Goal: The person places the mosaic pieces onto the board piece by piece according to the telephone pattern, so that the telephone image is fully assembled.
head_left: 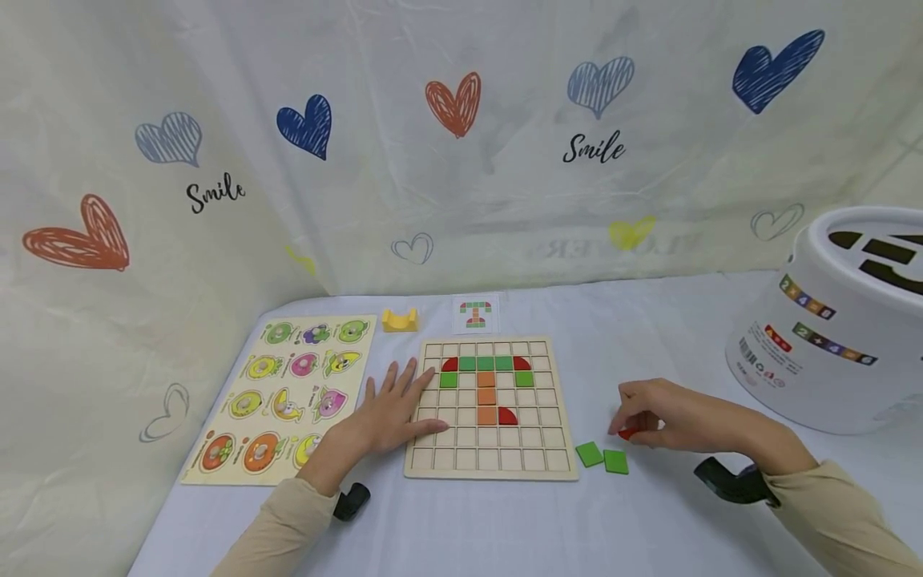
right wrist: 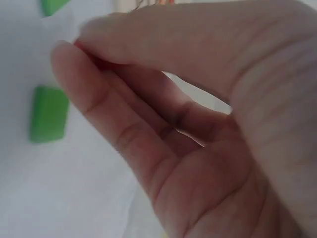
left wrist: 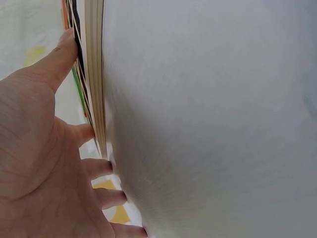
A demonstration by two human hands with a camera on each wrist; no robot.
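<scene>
My right hand (head_left: 674, 417) pinches a small red piece (head_left: 626, 433) between thumb and fingers, right of the wooden grid board (head_left: 469, 458); in the right wrist view a sliver of red piece (right wrist: 101, 63) shows between the fingertips. Two loose green squares (head_left: 616, 462) lie beside the board's lower right corner. My left hand (head_left: 385, 417) rests spread at the board's left edge, its thumb and index finger over the board. On the grid sit a row of green squares (head_left: 485, 363), red quarter-circles (head_left: 508, 416) and a column of orange squares (head_left: 486, 397).
A pattern card (head_left: 476, 327) lies behind the board, with a yellow block (head_left: 400, 321) to its left. The fruit puzzle board (head_left: 238, 377) lies at left. A white bucket (head_left: 815, 353) with a slotted lid stands at right. Behind hangs a heart-printed cloth (head_left: 360, 208).
</scene>
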